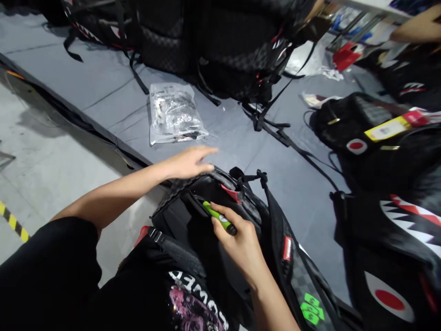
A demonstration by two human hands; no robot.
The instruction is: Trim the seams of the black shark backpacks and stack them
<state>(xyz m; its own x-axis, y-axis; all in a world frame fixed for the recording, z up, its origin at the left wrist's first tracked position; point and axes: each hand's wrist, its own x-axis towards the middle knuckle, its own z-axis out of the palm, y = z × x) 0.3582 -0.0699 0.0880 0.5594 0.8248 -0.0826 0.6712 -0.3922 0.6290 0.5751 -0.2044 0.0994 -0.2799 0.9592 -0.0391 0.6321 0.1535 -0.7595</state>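
A black checkered backpack (213, 248) lies open against my body at the table edge, its dark lining showing. My right hand (241, 243) is wrapped around a bright green pen-like tool (220, 217) with a black end. The tool's far tip points into the bag's opening, and what it touches there is hard to make out. Over the bag's upper rim is my left hand (189, 162), slightly blurred, with fingers stretched out and nothing in them. Green stickers (312, 309) mark the bag's lower right side, and a small red label (287, 248) sits on its strap.
A clear plastic bag (175, 112) of small parts lies on the grey table (99, 87). More black backpacks (193, 37) stand along the back. Shark-face backpacks (389, 276) fill the right, one with a yellow tag (387, 128). Another person's arm (418, 26) shows at top right.
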